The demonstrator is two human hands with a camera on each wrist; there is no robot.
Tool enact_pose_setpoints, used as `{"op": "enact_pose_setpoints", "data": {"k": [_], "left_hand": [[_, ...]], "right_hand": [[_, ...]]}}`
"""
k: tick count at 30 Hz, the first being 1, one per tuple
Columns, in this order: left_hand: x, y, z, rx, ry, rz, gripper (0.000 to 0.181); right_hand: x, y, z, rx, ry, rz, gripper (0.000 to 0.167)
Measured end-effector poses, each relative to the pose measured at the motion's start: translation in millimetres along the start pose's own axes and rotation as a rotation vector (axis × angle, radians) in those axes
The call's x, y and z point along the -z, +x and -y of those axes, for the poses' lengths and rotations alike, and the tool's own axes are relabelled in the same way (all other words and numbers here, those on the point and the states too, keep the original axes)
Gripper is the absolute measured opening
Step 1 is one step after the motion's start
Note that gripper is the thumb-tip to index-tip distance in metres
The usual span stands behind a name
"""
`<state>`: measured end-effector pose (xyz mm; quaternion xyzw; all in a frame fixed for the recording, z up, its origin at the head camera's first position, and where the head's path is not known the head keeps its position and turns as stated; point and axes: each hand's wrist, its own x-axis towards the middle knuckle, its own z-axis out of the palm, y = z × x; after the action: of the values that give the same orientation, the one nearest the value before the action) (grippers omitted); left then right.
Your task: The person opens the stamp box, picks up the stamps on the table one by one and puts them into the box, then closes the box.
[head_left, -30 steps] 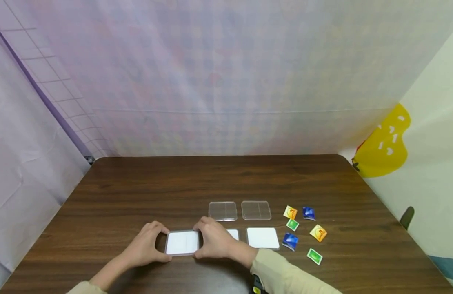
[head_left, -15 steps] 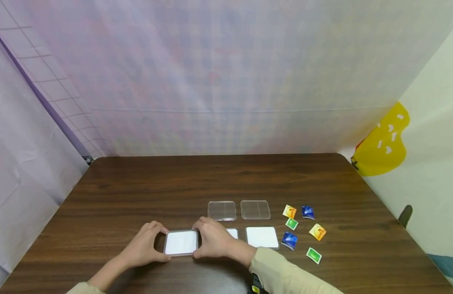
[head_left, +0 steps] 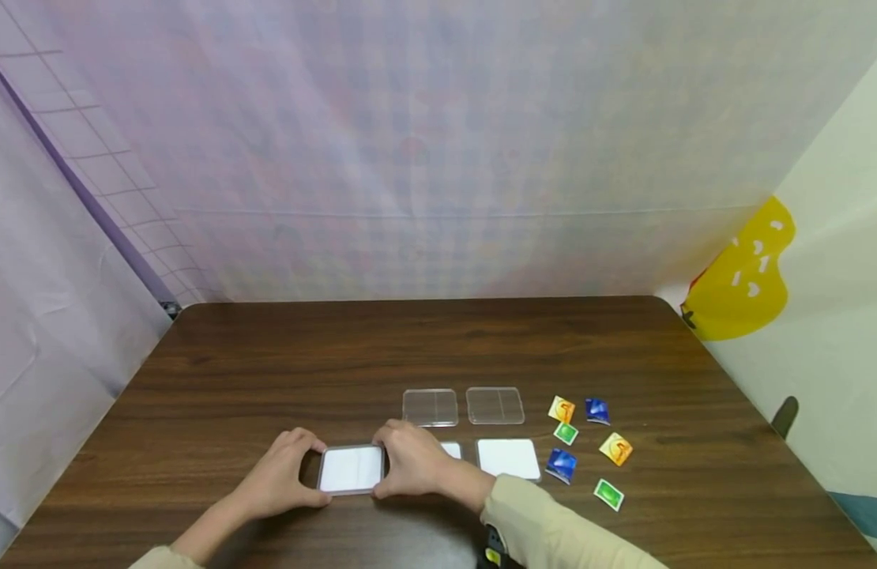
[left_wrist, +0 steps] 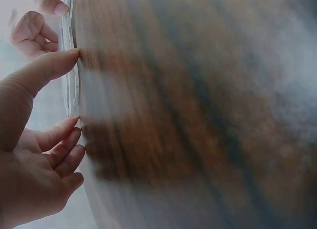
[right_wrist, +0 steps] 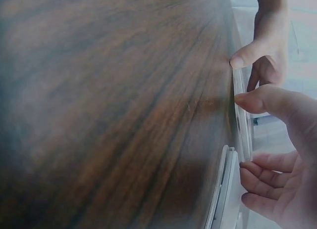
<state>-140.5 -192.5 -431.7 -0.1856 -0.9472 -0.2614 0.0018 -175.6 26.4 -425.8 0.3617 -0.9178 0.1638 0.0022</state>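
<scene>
Pinching the white-faced case (head_left: 351, 469) at both ends with fingers of left hand (head_left: 278, 476) and right hand (head_left: 415, 466), well in from the far edge of the table (head_left: 438, 340)!

The case (head_left: 351, 470) I hold is white-faced with a grey rim; my right sleeve (head_left: 559, 525) is cream, the bench (head_left: 410, 348) streaky dark brown, the cards (head_left: 562, 465) orange-and-yellow, blue or white-bordered green, the curtain (head_left: 424, 134) pale lilac checks.

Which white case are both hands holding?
The leftmost white case. The left hand and right hand grip it; the middle case and rightmost case aren't held.
</scene>
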Motion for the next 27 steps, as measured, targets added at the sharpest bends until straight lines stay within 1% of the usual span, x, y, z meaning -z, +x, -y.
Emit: {"op": "enact_pose_setpoints", "data": {"k": [9,14,27], "left_hand": [[-1.4,-0.3,-2.2,0.004,0.019,-0.013,0.054],[-2.3,-0.8,-3.2,0.021,0.017,-0.016,0.053],[-4.1,0.4,-1.6,0.010,0.041,-0.029,0.054]], "right_hand": [[2.3,2.5,-1.0,-0.009,-0.002,0.010,0.053],[2.7,3.7,-1.5,-0.007,-0.010,0.012,0.052],[4.0,4.5,-0.7,-0.011,-0.034,0.027,0.052]]}}
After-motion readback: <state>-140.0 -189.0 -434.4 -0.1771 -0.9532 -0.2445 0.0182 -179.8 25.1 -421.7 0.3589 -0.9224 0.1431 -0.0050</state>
